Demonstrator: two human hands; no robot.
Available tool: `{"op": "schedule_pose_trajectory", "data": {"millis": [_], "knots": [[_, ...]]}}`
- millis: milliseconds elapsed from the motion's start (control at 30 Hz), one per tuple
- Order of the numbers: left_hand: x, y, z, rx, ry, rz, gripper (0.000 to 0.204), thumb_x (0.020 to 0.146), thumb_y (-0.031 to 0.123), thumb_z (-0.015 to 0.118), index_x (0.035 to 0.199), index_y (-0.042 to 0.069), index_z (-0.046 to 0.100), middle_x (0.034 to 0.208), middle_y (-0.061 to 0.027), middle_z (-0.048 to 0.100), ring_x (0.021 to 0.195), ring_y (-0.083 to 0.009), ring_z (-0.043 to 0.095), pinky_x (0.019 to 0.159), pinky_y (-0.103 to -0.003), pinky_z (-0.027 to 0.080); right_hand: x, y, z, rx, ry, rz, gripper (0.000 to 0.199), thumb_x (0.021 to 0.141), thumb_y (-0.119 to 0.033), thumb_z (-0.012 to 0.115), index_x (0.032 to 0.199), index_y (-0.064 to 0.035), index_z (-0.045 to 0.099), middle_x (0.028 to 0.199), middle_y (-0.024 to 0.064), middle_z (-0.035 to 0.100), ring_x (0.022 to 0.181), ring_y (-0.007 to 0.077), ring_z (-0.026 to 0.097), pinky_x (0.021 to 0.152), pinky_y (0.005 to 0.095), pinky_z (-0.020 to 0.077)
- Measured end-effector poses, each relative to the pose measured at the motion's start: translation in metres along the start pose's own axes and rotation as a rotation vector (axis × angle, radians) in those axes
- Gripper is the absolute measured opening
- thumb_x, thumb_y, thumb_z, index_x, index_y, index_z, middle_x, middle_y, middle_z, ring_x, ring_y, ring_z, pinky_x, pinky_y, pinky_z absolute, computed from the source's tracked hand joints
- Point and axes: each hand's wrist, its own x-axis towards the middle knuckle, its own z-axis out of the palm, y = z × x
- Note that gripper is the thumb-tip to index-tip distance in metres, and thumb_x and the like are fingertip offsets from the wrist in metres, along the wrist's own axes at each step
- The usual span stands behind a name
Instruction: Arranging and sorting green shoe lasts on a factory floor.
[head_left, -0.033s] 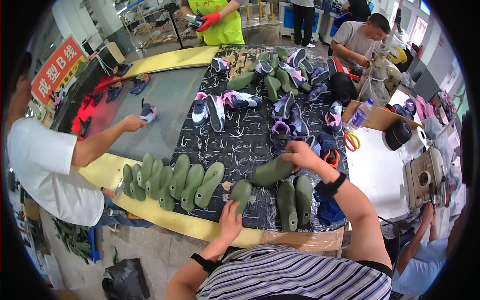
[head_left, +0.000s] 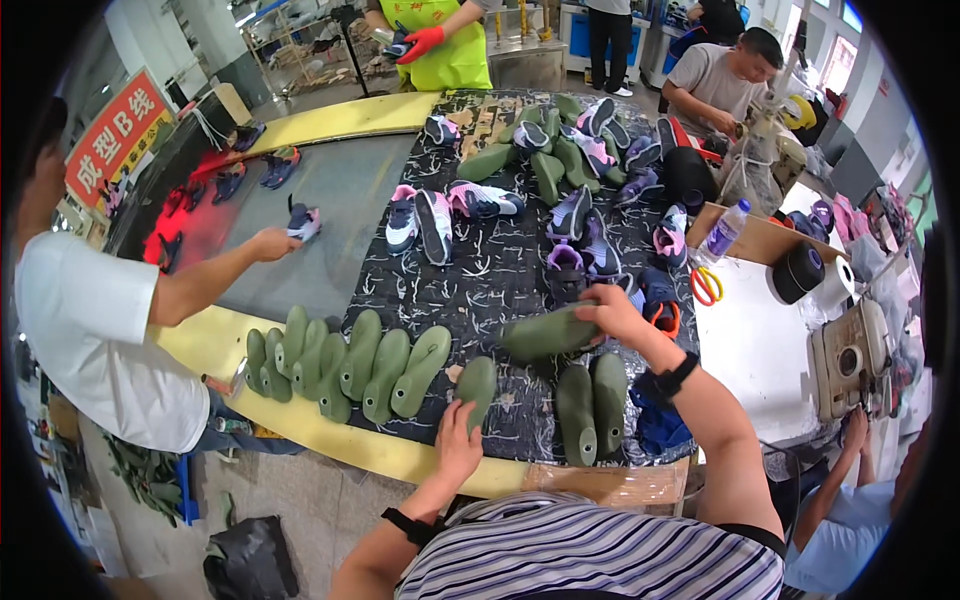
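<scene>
My right hand grips one end of a green shoe last, which lies on its side just above or on the dark table covering. Closer to me, my left hand has its fingers round the lower end of another green last. Two more lasts stand side by side below my right hand, one of them at the right. Left of my left hand runs a row of several green lasts, the nearest being a last tilted to the right.
Sneakers and a pile of lasts and shoes cover the far table. At right are orange-handled scissors, a bottle and black thread spools. A co-worker's hand holds a shoe over the grey conveyor belt.
The last in my right hand has turned a little more level. The one in my left hand has shifted slightly left.
</scene>
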Motion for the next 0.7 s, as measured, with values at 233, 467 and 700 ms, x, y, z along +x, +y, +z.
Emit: {"op": "schedule_pose_trajectory", "data": {"millis": [233, 467, 700], "knots": [[0.048, -0.003, 0.003, 0.246, -0.046, -0.060, 0.044, 0.073, 0.009, 0.069, 0.114, 0.004, 0.053, 0.125, -0.0188, 0.049, 0.115, -0.0399, 0.049, 0.094, -0.047, 0.043, 0.086, 0.009, 0.034, 0.725, 0.141, 0.102, 0.022, 0.088, -0.009, 0.051, 0.102, 0.0064, 0.058, 0.090, 0.0139, 0.063, 0.076, 0.0233, 0.063, 0.061, 0.0315, 0.0554], [0.062, 0.007, 0.006, 0.202, -0.113, -0.060, 0.045, 0.075, 0.010, 0.068, 0.117, 0.002, 0.054, 0.129, -0.0188, 0.045, 0.122, -0.0387, 0.044, 0.098, -0.048, 0.039, 0.278, -0.025, 0.023, 1.086, 0.307, -0.273, 0.020, 0.087, -0.003, 0.052, 0.101, 0.0121, 0.053, 0.105, 0.0220, 0.058, 0.086, 0.0347, 0.064, 0.074, 0.0418, 0.0579], [0.072, -0.012, 0.000, 0.181, -0.030, -0.054, 0.044, 0.073, 0.008, 0.067, 0.115, 0.002, 0.055, 0.126, -0.0191, 0.047, 0.120, -0.0385, 0.045, 0.096, -0.048, 0.040, 0.223, -0.027, 0.053, 0.583, -0.077, 0.051, 0.028, 0.091, -0.012, 0.058, 0.109, 0.0090, 0.053, 0.099, 0.0187, 0.062, 0.090, 0.0341, 0.066, 0.080, 0.0409, 0.0559]]}}
